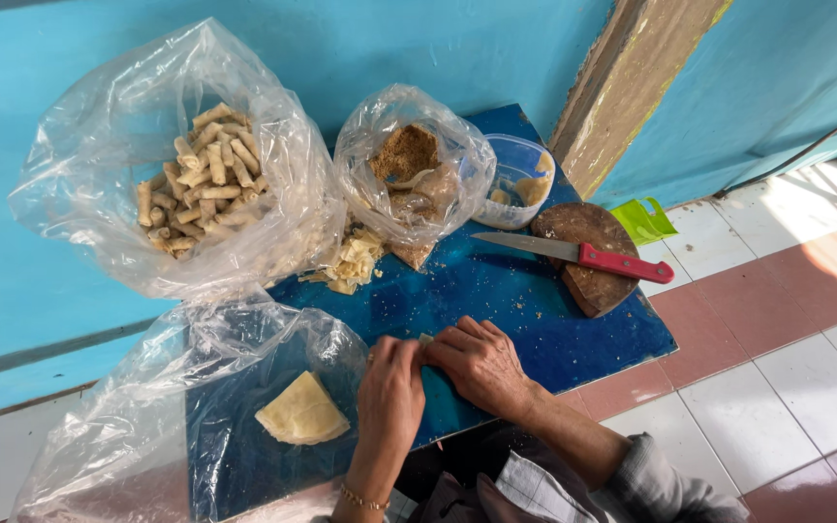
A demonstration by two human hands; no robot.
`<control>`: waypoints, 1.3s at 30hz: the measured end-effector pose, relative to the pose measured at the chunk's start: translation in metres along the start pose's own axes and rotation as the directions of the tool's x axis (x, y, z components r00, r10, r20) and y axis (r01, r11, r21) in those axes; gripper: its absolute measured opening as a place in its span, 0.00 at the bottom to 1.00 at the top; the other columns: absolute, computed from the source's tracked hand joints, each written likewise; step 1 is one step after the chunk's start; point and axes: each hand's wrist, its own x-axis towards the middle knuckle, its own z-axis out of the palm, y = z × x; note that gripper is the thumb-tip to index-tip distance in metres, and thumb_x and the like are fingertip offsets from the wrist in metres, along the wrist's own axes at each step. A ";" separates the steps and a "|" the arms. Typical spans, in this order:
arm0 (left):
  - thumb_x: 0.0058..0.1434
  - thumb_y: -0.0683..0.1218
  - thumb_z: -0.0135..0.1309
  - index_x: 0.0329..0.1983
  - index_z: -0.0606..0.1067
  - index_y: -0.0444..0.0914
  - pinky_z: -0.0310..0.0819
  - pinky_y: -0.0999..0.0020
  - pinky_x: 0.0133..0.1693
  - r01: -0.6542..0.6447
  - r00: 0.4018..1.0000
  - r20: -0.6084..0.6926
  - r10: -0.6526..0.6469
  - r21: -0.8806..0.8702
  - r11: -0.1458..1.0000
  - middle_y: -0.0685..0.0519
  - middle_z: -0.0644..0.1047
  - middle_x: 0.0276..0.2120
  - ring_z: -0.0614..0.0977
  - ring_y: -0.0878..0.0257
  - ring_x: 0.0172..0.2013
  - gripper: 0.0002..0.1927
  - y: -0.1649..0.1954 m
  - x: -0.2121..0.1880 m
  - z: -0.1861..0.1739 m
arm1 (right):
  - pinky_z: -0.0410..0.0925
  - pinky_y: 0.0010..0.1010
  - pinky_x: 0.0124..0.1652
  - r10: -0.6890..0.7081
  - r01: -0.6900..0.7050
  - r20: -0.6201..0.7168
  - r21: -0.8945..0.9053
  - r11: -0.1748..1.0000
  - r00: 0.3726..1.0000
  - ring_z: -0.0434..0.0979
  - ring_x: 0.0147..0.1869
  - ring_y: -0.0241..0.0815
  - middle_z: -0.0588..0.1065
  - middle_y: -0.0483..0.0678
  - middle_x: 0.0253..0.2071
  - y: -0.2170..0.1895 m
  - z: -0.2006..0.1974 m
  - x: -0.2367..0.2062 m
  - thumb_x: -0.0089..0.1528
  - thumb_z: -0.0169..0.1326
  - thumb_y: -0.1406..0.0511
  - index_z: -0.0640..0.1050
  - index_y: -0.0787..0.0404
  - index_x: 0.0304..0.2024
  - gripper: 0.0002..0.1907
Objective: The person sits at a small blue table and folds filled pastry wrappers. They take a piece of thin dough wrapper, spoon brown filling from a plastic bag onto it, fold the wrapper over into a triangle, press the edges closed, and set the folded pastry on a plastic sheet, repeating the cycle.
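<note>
Table (496, 291): glossy deep blue, speckled with pale crumbs. Wall (418, 48): turquoise. Knife (573, 254): red handle, silver blade. Board (588, 257): dark brown. Rolls (203, 179): pale tan, inside a clear bag (89, 194). Wrapper (302, 412): cream yellow. Filling (404, 153): brown. Scoop (643, 221): lime green. Floor (777, 329): white and reddish-pink tiles. Bracelet (365, 501): gold.

You have three clear plastic bags: the bag of rolls (99, 184) far left, the filling bag (438, 145) far centre, the wrapper bag (128, 407) near left.
</note>
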 end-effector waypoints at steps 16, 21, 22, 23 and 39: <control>0.57 0.38 0.59 0.40 0.79 0.37 0.78 0.59 0.44 0.014 0.996 0.087 -0.024 0.119 0.993 0.49 0.75 0.39 0.79 0.51 0.47 0.08 0.001 0.005 -0.003 | 0.64 0.34 0.34 -0.035 0.034 -0.066 -0.026 0.999 0.997 0.75 0.40 0.40 0.80 0.39 0.38 0.002 -0.001 -0.005 0.58 0.63 0.58 0.83 0.53 0.40 0.11; 0.59 0.37 0.58 0.51 0.75 0.34 0.76 0.54 0.46 -0.023 0.999 0.046 0.020 0.067 0.998 0.45 0.76 0.42 0.79 0.46 0.47 0.16 0.000 0.000 -0.005 | 0.64 0.34 0.36 -0.003 0.003 0.002 -0.014 1.000 1.000 0.74 0.41 0.38 0.80 0.37 0.38 0.006 0.001 0.002 0.58 0.63 0.58 0.84 0.50 0.38 0.07; 0.58 0.36 0.58 0.50 0.75 0.34 0.76 0.55 0.47 -0.061 0.998 0.039 0.058 0.076 0.995 0.45 0.76 0.43 0.79 0.47 0.48 0.16 0.000 -0.003 -0.003 | 0.65 0.34 0.36 0.012 -0.012 -0.005 -0.005 1.000 1.000 0.74 0.41 0.38 0.80 0.38 0.38 0.006 0.001 0.003 0.58 0.63 0.59 0.84 0.50 0.38 0.07; 0.58 0.36 0.58 0.49 0.74 0.34 0.77 0.55 0.48 -0.098 0.995 0.031 0.095 0.087 0.991 0.46 0.76 0.43 0.79 0.47 0.49 0.15 -0.001 -0.004 -0.003 | 0.65 0.34 0.37 0.024 -0.024 -0.012 0.004 1.000 1.000 0.74 0.41 0.39 0.79 0.38 0.38 0.007 0.002 0.004 0.58 0.63 0.59 0.84 0.50 0.39 0.07; 0.59 0.37 0.58 0.48 0.77 0.33 0.78 0.59 0.45 -0.018 0.992 0.123 0.014 0.031 0.999 0.47 0.74 0.43 0.79 0.50 0.48 0.13 0.000 0.007 -0.009 | 0.67 0.35 0.37 0.048 -0.049 -0.037 -0.008 0.999 0.998 0.75 0.42 0.41 0.79 0.39 0.39 0.006 0.005 -0.002 0.57 0.63 0.60 0.85 0.49 0.37 0.06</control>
